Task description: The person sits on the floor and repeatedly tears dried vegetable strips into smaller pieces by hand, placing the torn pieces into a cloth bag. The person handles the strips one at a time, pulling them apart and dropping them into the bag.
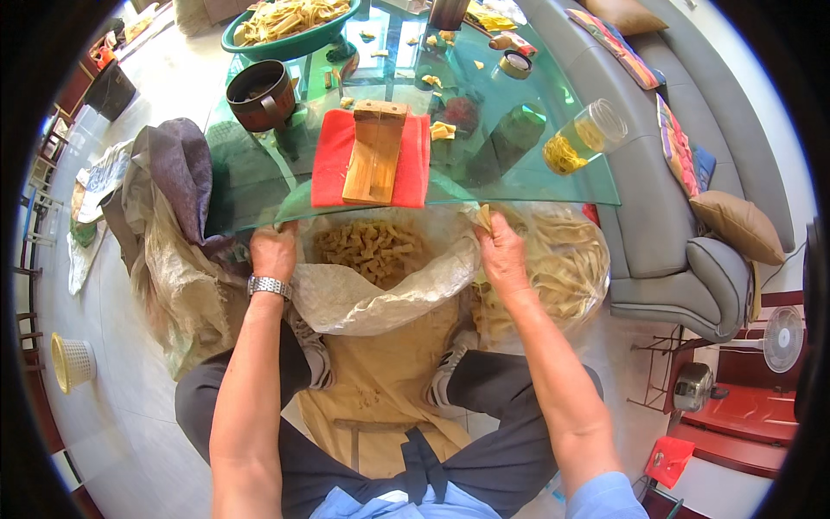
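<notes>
My left hand (275, 252), with a metal watch at the wrist, grips the left rim of a whitish woven sack (382, 305) at the edge of the glass table. The right rim is pinched in my right hand (502, 250), where a small yellowish piece (484, 218) shows at the fingertips. Between my hands the sack's mouth is spread, and many short tan pieces (373, 250) lie inside. Above it on the table, a wooden slicing block (376, 156) rests on a red cloth (323, 175). A clear bag of long pale strips (564, 272) lies right of my right hand.
The glass tabletop (519, 185) overhangs the sack. On it stand a dark mug (259, 97), a green basin (292, 42) heaped with yellowish strips, and a clear jar (583, 136). Crumpled sacks (175, 240) hang at the left. A grey sofa (655, 240) is at the right.
</notes>
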Demonstrator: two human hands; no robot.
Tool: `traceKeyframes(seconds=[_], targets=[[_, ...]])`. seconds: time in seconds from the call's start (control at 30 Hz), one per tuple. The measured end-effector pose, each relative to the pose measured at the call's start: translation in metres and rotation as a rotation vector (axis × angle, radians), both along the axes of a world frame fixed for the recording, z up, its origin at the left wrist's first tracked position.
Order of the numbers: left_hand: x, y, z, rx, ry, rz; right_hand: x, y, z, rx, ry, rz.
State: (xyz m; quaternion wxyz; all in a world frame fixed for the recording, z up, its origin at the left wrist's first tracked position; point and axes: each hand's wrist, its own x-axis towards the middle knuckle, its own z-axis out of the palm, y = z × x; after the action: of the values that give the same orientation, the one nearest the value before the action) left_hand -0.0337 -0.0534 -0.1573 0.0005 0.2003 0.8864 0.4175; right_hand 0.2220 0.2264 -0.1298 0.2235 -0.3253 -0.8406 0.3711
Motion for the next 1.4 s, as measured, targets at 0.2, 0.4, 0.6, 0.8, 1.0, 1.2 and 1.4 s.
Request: traceKeyframes(seconds=[0.2, 0.4, 0.6, 0.8, 1.0, 1.2, 1.4], targets=[[0.025, -0.001, 0.018, 0.198, -0.106, 0.041, 0.001, -0.003, -0.011, 0.095, 0.065, -0.035], [0.037, -0.013, -0.024, -0.353, -0.291, -0.147, 0.011, 0.008, -0.049, 0.015, -0.502, 0.187], [0.043, -0.004, -0.002, -0.264, -0.139, -0.134, 0.003, 0.008, -0.012, 0.012, -0.308, 0.071], [0.047, -0.011, 0.018, -0.355, -0.033, -0.133, 0.001, 0.010, 0.053, 0.061, -0.501, 0.222], [0.073, 0.000, 0.107, -0.494, 0.009, -0.527, 0.005, -0.016, 0.117, -0.202, -0.284, 0.351], [0.077, 0.034, 0.068, -0.278, 0.005, -0.880, -0.016, -0.092, 0.176, 0.322, 0.342, 0.722], [0.119, 0.072, 0.002, -0.550, -0.087, -0.813, 0.008, -0.129, 0.154, 0.152, 0.231, 0.989]])
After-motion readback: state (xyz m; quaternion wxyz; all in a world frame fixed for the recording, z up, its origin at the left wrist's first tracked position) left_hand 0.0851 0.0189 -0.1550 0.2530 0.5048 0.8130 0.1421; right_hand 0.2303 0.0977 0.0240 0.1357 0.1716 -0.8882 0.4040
